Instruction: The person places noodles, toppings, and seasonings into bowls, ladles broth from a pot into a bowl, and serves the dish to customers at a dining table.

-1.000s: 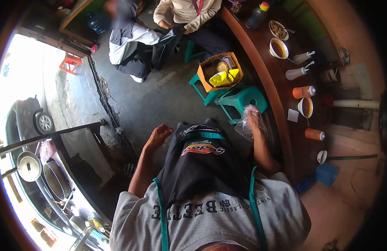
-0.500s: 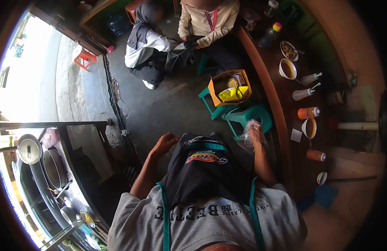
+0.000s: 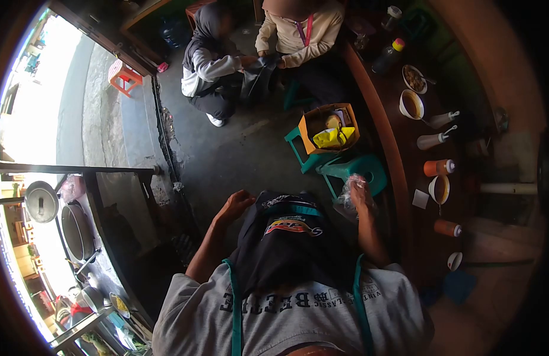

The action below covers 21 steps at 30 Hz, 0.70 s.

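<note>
My right hand (image 3: 361,197) is closed around a crumpled clear plastic bag (image 3: 345,204), which hangs beside its fingers. Under and beyond that hand is a green plastic stool (image 3: 374,169). My left hand (image 3: 237,204) is held out at my other side, fingers loosely bent, with nothing visible in it. Between my hands hangs my black apron (image 3: 286,249) with a printed logo and green straps. Past the stool, an orange-brown open box (image 3: 307,136) with a yellow packet (image 3: 334,138) inside rests on another green stool (image 3: 295,145).
Two people, one crouching (image 3: 206,77) and one in a cream top (image 3: 304,41), handle a dark cloth or bag (image 3: 256,77). Along the right, a long table (image 3: 399,178) carries bowls, a dark bottle (image 3: 387,56) and squeeze bottles. A cooking counter with pots (image 3: 78,231) stands left.
The view has shifted slightly. The dark item between the two people now hangs more upright. My right hand still grips the plastic bag, and my left hand has barely moved.
</note>
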Each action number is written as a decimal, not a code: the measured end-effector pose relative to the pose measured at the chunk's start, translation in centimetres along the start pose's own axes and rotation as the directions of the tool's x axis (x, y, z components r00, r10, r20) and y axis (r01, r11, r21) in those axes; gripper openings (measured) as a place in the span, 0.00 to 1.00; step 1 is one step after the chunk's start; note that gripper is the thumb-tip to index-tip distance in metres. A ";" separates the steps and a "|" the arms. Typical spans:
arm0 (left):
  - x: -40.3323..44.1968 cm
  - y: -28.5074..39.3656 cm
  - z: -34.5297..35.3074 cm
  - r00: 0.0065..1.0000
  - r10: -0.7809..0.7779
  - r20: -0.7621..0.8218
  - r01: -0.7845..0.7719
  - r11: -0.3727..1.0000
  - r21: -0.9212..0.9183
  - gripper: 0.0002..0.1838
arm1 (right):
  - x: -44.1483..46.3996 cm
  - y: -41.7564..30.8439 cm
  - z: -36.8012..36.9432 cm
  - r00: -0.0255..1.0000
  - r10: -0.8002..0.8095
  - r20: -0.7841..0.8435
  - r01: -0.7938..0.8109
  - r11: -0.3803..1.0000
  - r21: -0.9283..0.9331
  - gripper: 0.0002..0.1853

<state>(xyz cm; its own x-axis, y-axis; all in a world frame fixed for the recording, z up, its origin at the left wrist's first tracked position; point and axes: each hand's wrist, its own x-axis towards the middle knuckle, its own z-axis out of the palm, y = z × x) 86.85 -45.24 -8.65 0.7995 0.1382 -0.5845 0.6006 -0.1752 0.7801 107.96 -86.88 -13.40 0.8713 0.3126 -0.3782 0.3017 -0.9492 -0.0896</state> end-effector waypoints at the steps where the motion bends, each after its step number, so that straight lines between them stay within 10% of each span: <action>1: 0.0 0.1 0.0 1.000 0.001 0.001 -0.001 1.000 0.004 0.19 | 0.1 0.9 1.1 0.991 -0.132 -0.026 0.126 0.978 -0.168 0.16; 4: -0.2 0.2 -0.3 1.000 -0.009 0.001 0.009 1.000 0.021 0.19 | 1.2 2.3 4.9 0.967 -0.092 -0.238 0.143 0.968 0.207 0.15; 7: 0.8 -0.2 0.5 0.999 0.023 0.040 -0.023 1.000 -0.007 0.20 | 0.9 3.0 3.7 0.961 -0.272 -0.041 0.252 0.931 -0.266 0.15; 11: 1.6 -2.0 0.3 0.998 0.032 0.056 -0.028 0.997 -0.067 0.20 | 0.2 1.6 1.5 0.965 -0.215 -0.149 0.199 0.974 -0.112 0.16; 15: 1.3 -0.4 0.2 0.998 0.052 0.039 -0.052 0.999 -0.003 0.19 | -0.6 -1.9 -2.8 0.955 0.290 -0.067 -0.221 0.842 0.492 0.19; 19: 1.6 -0.5 0.4 0.997 0.069 0.039 -0.069 0.998 -0.008 0.19 | 3.0 5.4 8.9 0.961 -0.052 -0.272 0.093 0.986 0.139 0.18; 21: 1.0 -0.2 -0.3 0.999 0.015 0.028 -0.015 1.000 0.012 0.19 | 2.2 3.6 5.3 0.985 0.055 -0.162 -0.010 0.963 0.268 0.17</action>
<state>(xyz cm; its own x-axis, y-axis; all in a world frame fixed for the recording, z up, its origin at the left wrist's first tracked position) 87.51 -44.79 -9.33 0.8083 0.1079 -0.5788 0.5883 -0.1893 0.7862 108.87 -89.76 -19.46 0.9378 0.2617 -0.2282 0.1785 -0.9271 -0.3294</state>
